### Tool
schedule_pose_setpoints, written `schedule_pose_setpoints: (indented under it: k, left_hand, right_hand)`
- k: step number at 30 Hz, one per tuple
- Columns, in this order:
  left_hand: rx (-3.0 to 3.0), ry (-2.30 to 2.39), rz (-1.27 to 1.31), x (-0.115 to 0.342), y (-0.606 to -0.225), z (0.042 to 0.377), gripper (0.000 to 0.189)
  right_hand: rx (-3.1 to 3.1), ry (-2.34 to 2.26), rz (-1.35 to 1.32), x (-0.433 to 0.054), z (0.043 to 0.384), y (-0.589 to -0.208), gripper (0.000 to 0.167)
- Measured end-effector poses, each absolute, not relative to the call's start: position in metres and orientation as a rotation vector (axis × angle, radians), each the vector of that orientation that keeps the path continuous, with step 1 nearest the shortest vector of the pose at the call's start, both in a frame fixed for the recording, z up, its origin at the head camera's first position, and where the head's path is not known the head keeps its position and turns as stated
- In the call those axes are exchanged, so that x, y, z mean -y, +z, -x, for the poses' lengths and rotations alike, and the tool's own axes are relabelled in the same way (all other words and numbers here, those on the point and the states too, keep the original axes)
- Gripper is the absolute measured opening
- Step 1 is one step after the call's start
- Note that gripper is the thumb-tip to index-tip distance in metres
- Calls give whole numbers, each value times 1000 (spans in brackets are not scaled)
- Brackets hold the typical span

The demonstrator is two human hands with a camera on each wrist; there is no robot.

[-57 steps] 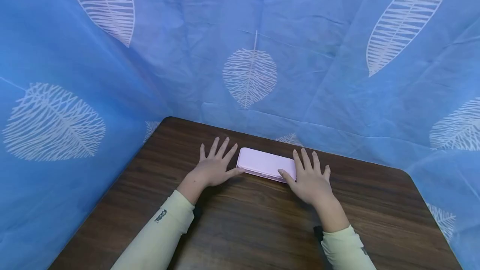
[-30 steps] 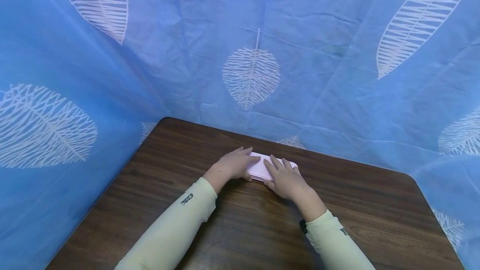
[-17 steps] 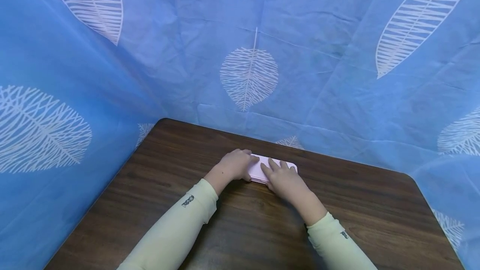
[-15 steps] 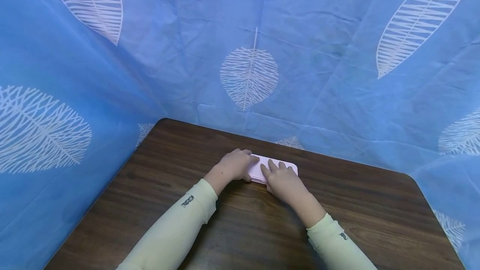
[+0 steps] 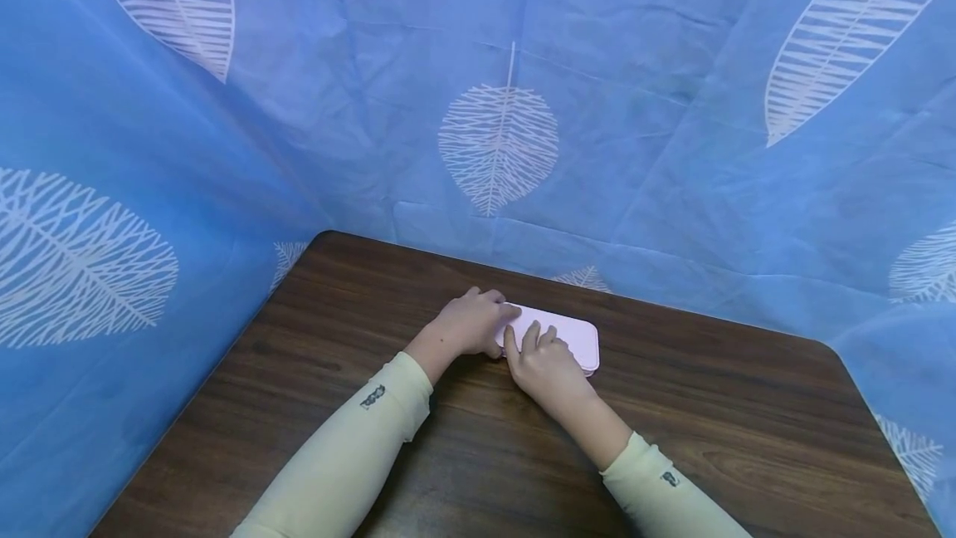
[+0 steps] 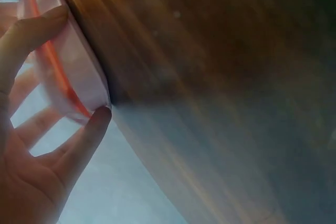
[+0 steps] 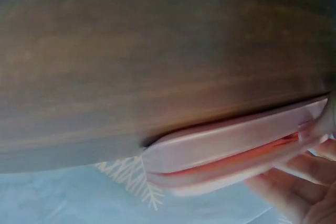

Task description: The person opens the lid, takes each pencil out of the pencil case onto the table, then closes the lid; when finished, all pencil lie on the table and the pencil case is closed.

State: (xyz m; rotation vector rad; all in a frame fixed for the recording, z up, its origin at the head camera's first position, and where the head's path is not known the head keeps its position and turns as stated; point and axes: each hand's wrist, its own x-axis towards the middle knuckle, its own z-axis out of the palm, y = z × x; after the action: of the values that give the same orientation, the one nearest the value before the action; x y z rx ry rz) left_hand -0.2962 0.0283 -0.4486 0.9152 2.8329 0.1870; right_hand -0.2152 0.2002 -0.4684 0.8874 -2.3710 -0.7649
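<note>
A pink oblong case (image 5: pixel 571 335) with rounded corners lies flat near the table's back edge. Along its side runs an orange-red strip (image 6: pixel 55 66), between upper and lower parts; I cannot tell whether it is a zip or a gap. My left hand (image 5: pixel 470 324) grips the case's left end, fingers spread around its side in the left wrist view. Close beside it, my right hand (image 5: pixel 548 372) has bent fingers over the front edge and top, left of the middle. Its thumb is hidden. The right wrist view shows the right fingers (image 7: pixel 310 169) against the case's upper side.
The dark wood-grain table (image 5: pixel 463 471) has rounded back corners. A blue curtain (image 5: pixel 358 106) with white leaf prints hangs behind it and at the left. Pale yellow-green sleeves (image 5: pixel 354 447) cover both forearms.
Both hands were spread flat at the case's ends, then closed in on it. The left took the left end. Over the last half second the right slid left, baring the case's right half.
</note>
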Motion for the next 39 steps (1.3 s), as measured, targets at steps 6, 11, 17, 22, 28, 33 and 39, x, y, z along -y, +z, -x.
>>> schedule_pose_setpoints:
  k: [6,11,17,22,28,33,39]
  left_hand:
    - [-2809,296,-912,-22,-452,302,85]
    - [-2745,513,-877,-14,-462,306,106]
    - [-2699,744,-842,-6,-467,307,124]
    - [-2639,859,-789,1,-468,303,123]
    - [-2573,980,-686,5,-471,300,136]
    - [-2551,1019,-658,4,-474,300,144]
    - [-2572,1039,-678,4,-476,299,142]
  right_hand:
    - [2351,-629,-950,-212,224,-459,32]
    - [2358,-348,-1014,-230,234,-448,34]
    - [2368,-183,-1067,-247,238,-445,48]
    - [2368,-62,-1048,-255,243,-444,49]
    - [2353,46,-976,-260,250,-436,39]
    - [2413,38,-832,-259,257,-427,33]
    - [2676,-75,-548,-244,262,-423,45]
